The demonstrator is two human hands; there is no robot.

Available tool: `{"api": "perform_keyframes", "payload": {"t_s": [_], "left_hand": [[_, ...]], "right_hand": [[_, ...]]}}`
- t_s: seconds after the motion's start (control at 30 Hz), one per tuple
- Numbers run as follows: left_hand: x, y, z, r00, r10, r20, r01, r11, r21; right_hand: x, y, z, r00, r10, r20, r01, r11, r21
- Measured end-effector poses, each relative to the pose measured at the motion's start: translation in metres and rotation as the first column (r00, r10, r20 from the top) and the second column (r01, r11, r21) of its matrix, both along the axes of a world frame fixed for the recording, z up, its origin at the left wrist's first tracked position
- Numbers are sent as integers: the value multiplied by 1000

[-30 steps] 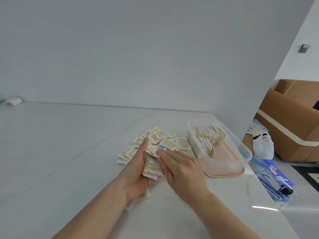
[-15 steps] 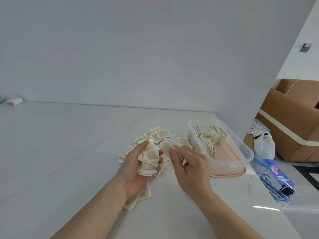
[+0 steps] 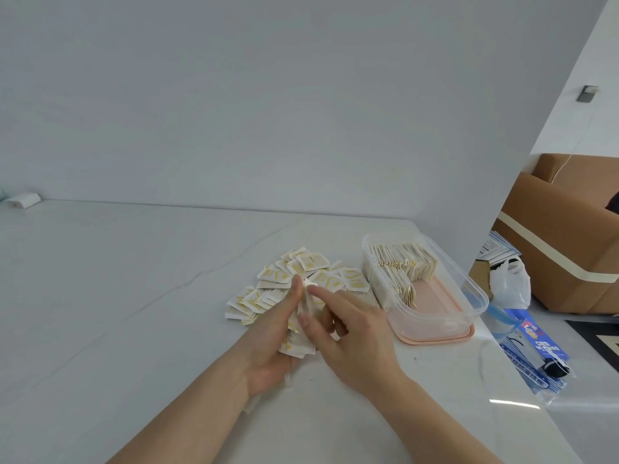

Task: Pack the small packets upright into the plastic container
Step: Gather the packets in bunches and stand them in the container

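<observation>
One container [image 3: 469, 289] on the tabletop [image 3: 117, 296], clear plastic, sitting on a pink lid [image 3: 435, 336]. Inside it, two rows of packets [image 3: 402, 266] standing upright on edge, filling the far half; too tightly pressed to count. Near half of the container bare, pink showing through.

Left of the container, a loose pile [image 3: 294, 276] of flat packets, white with yellow print, overlapping (perhaps two dozen visible, exact number not countable). Print too small and blurred to read.

Nearer than the pile, and left of the container's near end, two hands meeting. Left hand [image 3: 271, 343] palm up, fingers curled round a stack [image 3: 298, 333] of packets, thumb raised along its side. Right hand [image 3: 348, 333] beside it, index finger stretched onto the top of the stack, thumb pressed against the stack's right face, other fingers curled loosely; whether it pinches a single packet cannot be told. A few more packets under the left wrist on the tabletop.

Right of the container, beyond the tabletop edge: one blue-and-white printed bag [image 3: 536, 356] with writing too blurred to read, one white plastic bag [image 3: 509, 283], one brown sofa [image 3: 569, 249]. Far left of the container, by the wall, one small white object [image 3: 23, 199].
</observation>
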State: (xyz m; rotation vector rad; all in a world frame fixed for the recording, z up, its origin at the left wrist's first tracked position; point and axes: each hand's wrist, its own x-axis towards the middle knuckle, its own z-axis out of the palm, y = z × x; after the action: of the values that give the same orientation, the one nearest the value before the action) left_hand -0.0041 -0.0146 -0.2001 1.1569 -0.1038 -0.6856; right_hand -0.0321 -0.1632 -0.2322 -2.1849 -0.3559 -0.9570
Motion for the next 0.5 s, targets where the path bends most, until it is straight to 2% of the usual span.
{"api": "perform_keyframes", "payload": {"t_s": [0.17,0.27,0.4,0.5], "left_hand": [[6,4,-3,999,36,-26,-36,999,0],[7,3,-3,998,52,-28,-53,998,-29],[3,3,-4,1000,23,0,-23,1000,-2],[3,4,-5,999,-45,0,45,999,-26]], "right_hand": [[-6,-1,6,1000,17,-25,-22,981,-191],[-4,-5,9,998,-6,-62,-5,982,-190],[-2,-10,6,981,-12,-194,-32,975,-221],[-1,-9,4,984,-14,-179,-21,980,-197]]}}
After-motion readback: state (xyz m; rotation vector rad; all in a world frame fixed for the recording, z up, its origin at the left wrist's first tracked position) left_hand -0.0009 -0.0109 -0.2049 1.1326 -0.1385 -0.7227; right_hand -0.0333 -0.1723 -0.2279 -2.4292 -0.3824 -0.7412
